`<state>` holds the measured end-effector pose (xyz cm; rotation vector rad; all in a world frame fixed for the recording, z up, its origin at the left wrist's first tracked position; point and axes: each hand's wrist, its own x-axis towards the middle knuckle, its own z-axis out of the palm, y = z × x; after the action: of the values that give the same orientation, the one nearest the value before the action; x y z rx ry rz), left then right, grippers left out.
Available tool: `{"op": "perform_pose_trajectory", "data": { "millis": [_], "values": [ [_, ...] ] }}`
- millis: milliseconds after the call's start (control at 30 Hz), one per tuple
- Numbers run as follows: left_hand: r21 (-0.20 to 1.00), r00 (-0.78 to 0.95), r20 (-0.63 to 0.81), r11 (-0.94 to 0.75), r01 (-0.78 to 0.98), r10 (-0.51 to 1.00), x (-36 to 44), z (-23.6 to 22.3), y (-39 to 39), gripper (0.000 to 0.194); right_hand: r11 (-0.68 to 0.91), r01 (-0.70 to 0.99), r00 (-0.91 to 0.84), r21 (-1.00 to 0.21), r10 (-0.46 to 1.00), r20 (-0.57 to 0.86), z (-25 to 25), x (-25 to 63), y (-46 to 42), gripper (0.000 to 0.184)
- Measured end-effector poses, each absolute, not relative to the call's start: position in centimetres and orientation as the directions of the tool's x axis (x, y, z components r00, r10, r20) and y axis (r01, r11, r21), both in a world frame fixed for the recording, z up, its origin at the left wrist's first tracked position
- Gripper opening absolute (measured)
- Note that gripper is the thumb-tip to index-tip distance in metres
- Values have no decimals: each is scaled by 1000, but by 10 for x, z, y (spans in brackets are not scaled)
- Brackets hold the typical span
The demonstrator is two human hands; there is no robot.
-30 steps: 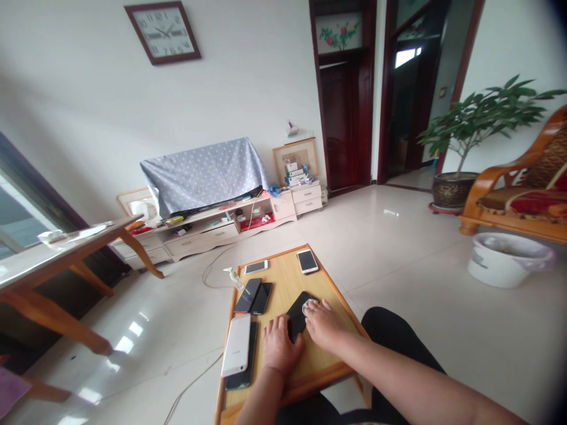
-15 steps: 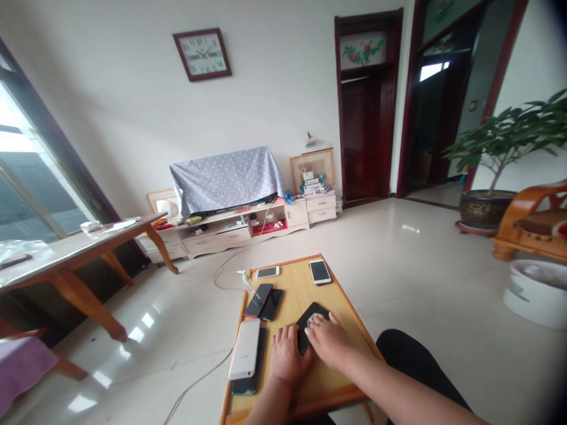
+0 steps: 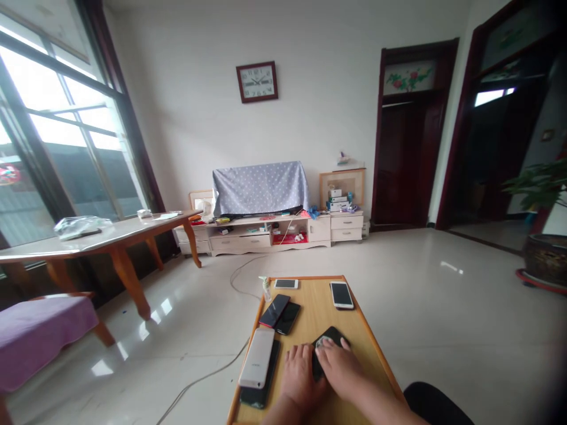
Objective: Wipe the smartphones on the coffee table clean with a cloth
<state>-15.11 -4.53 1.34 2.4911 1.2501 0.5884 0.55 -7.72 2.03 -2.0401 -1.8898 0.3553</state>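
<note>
A black smartphone [image 3: 333,334] lies on the small wooden table [image 3: 316,298], partly covered by both hands. My left hand [image 3: 300,375] rests at the phone's left edge, steadying it with its thumb side against it. Under the fingers of my right hand [image 3: 343,367] is a crumpled white wipe [image 3: 323,342], pressed flat on the phone's surface. To the left lies a silver-white phone [image 3: 257,358] on top of a dark phone [image 3: 273,378]. Farther back, a phone with a red edge [image 3: 274,310] overlaps another black phone [image 3: 290,319].
At the table's far end are a white phone [image 3: 286,284], a small pump bottle [image 3: 266,289] and another white phone [image 3: 341,294] lying on a dark one. A cable [image 3: 199,376] runs over the floor at left. A TV cabinet [image 3: 241,242] stands by the wall.
The camera view has tilted up and turned left, so everything sits lower and farther right. Both hands stay at the black smartphone, the right one still pressing the wipe on it.
</note>
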Motion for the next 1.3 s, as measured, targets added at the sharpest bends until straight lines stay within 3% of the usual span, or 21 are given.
{"op": "perform_pose_trajectory", "data": {
  "millis": [133,367,567,800,1000,1233,1300],
  "values": [
    [467,540,230,-578,669,810,-154,15,-47,47,16,905,0,-424,999,40,15,-1,-74,56],
    [447,526,192,-551,705,828,-158,13,-45,55,-180,909,206,-375,978,31,19,28,-45,54],
    [444,535,179,-553,705,826,-160,22,-49,51,-2,907,-2,-421,1000,-9,13,7,-49,51],
    [453,514,147,-519,725,845,-161,21,-48,56,-144,923,167,-358,985,35,18,20,-52,52],
    [439,502,197,-534,723,842,-161,10,-44,48,6,920,21,-391,998,64,-2,6,-82,49],
    [438,514,234,-562,702,825,-161,7,-43,53,-170,930,205,-326,976,77,9,36,-92,51],
    [436,515,236,-563,702,824,-160,8,-43,52,-149,936,184,-319,979,85,11,26,-95,51]
  ]
}}
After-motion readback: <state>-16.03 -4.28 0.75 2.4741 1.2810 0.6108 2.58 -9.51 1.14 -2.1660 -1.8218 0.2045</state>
